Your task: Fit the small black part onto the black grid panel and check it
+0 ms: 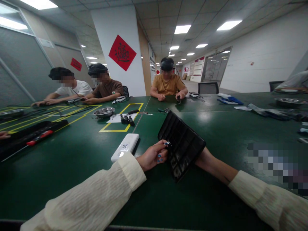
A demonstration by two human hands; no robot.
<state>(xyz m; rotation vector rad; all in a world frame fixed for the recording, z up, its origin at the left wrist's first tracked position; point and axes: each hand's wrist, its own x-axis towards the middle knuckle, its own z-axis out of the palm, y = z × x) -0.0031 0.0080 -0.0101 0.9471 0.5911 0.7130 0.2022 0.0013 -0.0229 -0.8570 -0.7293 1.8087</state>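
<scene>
A black compartment tray (184, 141) is tilted up above the green table, its gridded inside facing me. My right hand (204, 158) grips it from behind at the lower right edge; most of those fingers are hidden by the tray. At the tray's left side, my left hand (154, 155) is closed in a pinch, thumb and forefinger together against or just before the compartments. Something small and pale shows at the fingertips, too small to name. Shiny spots, perhaps small contents or reflections, appear in the lower compartments.
Left of the tray lies a white power bank (125, 147) marked 26. Beyond are black parts (127, 120) on paper, a metal bowl (104, 112) and a red-handled tool (39, 138). Three people sit around the green table (79, 157). Blue-and-white gloves (230, 100) lie at right.
</scene>
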